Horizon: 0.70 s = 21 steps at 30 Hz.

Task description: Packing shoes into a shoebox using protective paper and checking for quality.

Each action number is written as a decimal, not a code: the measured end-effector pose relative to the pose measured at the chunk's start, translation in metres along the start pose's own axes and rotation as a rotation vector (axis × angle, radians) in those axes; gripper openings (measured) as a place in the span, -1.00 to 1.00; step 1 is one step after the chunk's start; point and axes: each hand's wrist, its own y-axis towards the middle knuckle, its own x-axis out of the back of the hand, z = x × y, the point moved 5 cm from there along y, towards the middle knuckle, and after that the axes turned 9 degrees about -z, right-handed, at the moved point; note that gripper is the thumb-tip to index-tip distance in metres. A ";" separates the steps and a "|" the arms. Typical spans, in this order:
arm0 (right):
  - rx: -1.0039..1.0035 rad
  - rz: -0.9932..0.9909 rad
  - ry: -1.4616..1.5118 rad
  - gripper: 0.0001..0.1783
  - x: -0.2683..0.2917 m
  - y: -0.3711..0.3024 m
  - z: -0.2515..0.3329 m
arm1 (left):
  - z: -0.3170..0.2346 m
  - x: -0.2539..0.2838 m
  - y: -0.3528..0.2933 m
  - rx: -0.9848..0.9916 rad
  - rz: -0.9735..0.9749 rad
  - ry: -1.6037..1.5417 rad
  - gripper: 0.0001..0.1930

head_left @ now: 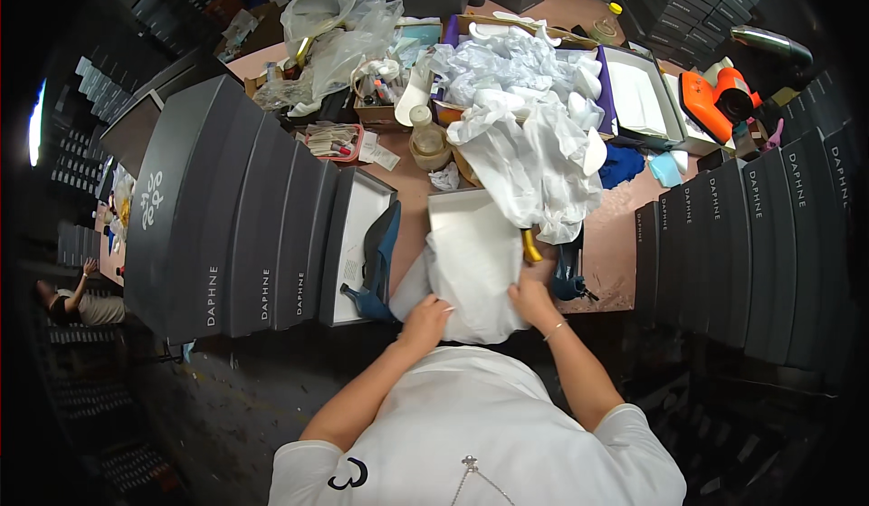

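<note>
White tissue paper [475, 275] lies spread over a box in front of me, its near edge hanging toward my body. My left hand [427, 321] pinches the paper's near left edge. At its right edge, my right hand [532, 298] grips the paper, with some fingers hidden. To the left, a dark blue high-heeled shoe [376, 266] leans against an open grey box [351, 221] with a white inside. Another blue heeled shoe [568, 280] lies just right of my right hand, partly covered by paper. A yellow curved piece [531, 245] shows beside the tissue.
Grey shoe boxes stand in rows at left [240, 225] and right [733, 253]. Crumpled tissue [534, 157] spills from a purple-edged box. Behind are a glass jar [429, 144], a red tray of small items [335, 141], plastic bags [335, 40] and an orange tool [711, 108]. Another person is far left.
</note>
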 end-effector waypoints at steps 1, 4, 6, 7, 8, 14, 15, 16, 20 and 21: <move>-0.020 -0.010 -0.045 -0.60 0.019 0.000 -0.007 | -0.008 -0.014 0.006 -0.044 -0.035 -0.067 -0.89; -0.016 -0.183 -0.005 -0.68 0.059 -0.001 -0.008 | -0.007 -0.027 0.028 0.008 0.007 -0.170 -0.83; 0.110 -0.326 -0.034 -0.70 0.087 -0.005 0.009 | -0.004 0.001 0.040 0.038 -0.014 -0.123 -0.81; 0.074 -0.355 0.002 -0.71 0.097 -0.007 0.009 | -0.010 0.028 0.043 0.026 -0.090 -0.105 -0.80; 0.005 -0.332 0.323 -0.74 0.105 -0.007 0.013 | -0.011 0.054 0.045 0.049 -0.150 -0.085 -0.80; 0.102 -0.481 1.049 -0.80 0.197 -0.004 0.084 | -0.097 0.166 0.056 -0.394 -0.566 0.239 -0.72; 0.228 -0.561 1.001 -0.80 0.228 -0.013 0.112 | -0.117 0.176 0.061 -0.449 -0.646 0.265 -0.69; 0.379 -0.674 0.875 -0.83 0.263 -0.028 0.133 | -0.134 0.183 0.066 -0.495 -0.714 0.311 -0.63; 0.727 -1.449 0.166 -0.77 0.336 -0.112 0.215 | -0.172 0.169 0.076 -0.683 -0.654 0.214 -0.52; 0.765 -1.482 0.077 -0.75 0.337 -0.119 0.222 | -0.171 0.159 0.076 -0.726 -0.591 0.242 -0.50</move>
